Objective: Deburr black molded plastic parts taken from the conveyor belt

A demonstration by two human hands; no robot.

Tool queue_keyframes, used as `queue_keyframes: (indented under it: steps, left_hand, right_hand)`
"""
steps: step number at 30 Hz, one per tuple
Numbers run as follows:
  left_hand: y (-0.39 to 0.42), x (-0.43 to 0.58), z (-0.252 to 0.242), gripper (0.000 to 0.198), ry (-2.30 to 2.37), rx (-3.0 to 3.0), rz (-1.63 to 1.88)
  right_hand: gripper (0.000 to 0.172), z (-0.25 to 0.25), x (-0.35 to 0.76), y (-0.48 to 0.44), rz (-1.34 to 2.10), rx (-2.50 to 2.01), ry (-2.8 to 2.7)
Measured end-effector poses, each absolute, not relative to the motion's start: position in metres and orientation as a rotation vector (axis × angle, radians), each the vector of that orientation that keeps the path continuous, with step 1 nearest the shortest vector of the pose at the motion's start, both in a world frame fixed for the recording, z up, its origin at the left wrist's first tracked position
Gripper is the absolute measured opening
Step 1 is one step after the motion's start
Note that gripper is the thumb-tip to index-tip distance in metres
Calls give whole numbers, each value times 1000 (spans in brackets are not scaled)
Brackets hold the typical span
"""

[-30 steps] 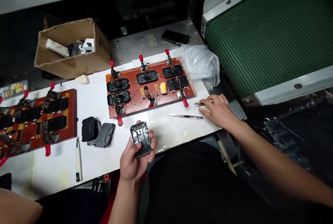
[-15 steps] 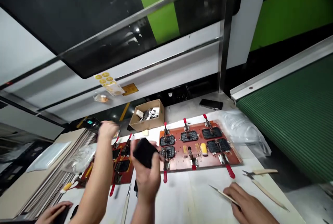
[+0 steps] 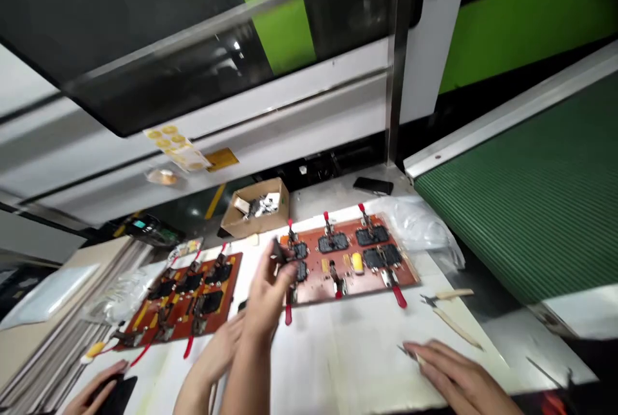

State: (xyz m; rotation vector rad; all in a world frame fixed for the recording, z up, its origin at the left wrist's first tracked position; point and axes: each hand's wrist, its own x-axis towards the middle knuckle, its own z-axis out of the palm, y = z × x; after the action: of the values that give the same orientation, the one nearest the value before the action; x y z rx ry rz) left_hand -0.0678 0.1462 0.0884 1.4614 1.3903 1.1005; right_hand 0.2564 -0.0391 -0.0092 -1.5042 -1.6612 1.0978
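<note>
I am lifting a small black part (image 3: 279, 251) up over the near edge of the red clamp board (image 3: 410, 276)

My left hand (image 3: 264, 299) is pinching that part at its fingertips, raised in front of the board's left end, seemingly to keep it clear of the clamps; my right hand (image 3: 451, 378) is lying flat and released in front of the board, on a thin tool (image 3: 409, 354). Behind the board, a cardboard box (image 3: 255, 214) is holding pale and dark scraps. Another person's hand (image 3: 218, 350) is reaching in left of the board
</note>
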Motion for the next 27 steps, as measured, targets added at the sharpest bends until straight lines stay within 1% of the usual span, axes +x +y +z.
queue_keyframes:
  steps: [3,5,7,9,13,17,27]
  left_hand:
    - [63,-26,44,62,1131,1265,901]
    - [29,-12,34,54,1127,1226,850]
    - [13,-10,34,54,1170,1240,838]
    - [8,-18,40,58,1190,1274,834]
    - [5,-30,53,65,1145,1350,833]
    - [2,-28,55,68,1136,1358,813]
    - [4,-24,50,65,1092,1316,775]
  right_hand:
    - [38,40,257,-24,1103,-1326,-1764]
    - [41,56,254,-9,1074,-1138,-1879]
    - [45,61,248,2,1036,-1003,-1980]
    - [43,62,240,8,1001,-948,-2065]
    - [36,68,225,13,924,-893,-2160]
    - [30,72,216,19,876,-875,-2212]
    - [29,70,220,18,882,-919,-2225]
